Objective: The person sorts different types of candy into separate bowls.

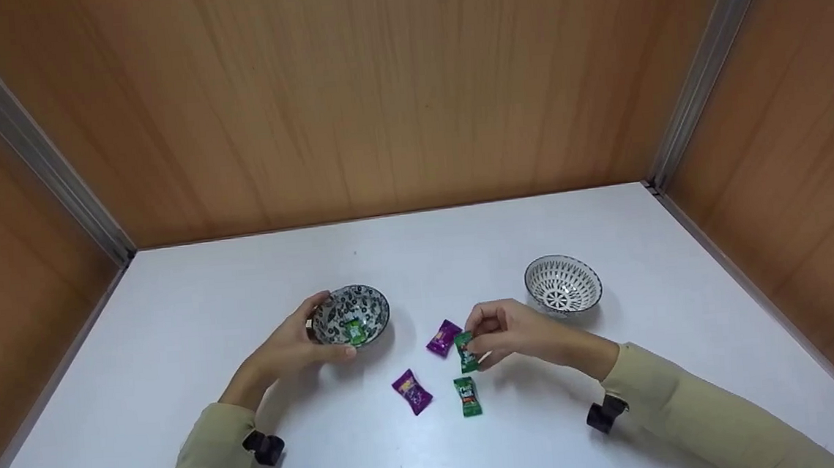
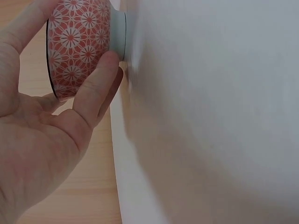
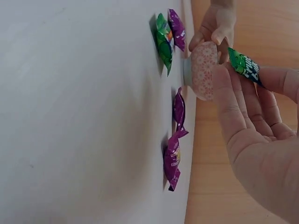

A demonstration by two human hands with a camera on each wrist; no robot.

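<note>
My left hand (image 1: 294, 347) grips a small bowl (image 2: 77, 46) by its side, thumb at the near rim. Its outside is red with white flowers, and its inside is dark-patterned with a green wrapped candy (image 1: 355, 331) lying in it. Between thumb and fingertips my right hand (image 1: 516, 336) pinches another green wrapped candy (image 3: 245, 65), above the table. Below that hand lies a third green candy (image 1: 467, 396). Purple wrapped candies (image 1: 413, 392) (image 1: 442, 339) lie between the bowl and the right hand; the right wrist view has a third purple candy (image 3: 173, 161).
A second bowl (image 1: 563, 285), white with a dark pattern inside, stands beyond the right hand. Wooden panels (image 1: 407, 95) enclose the white table (image 1: 197, 337) at the back and both sides.
</note>
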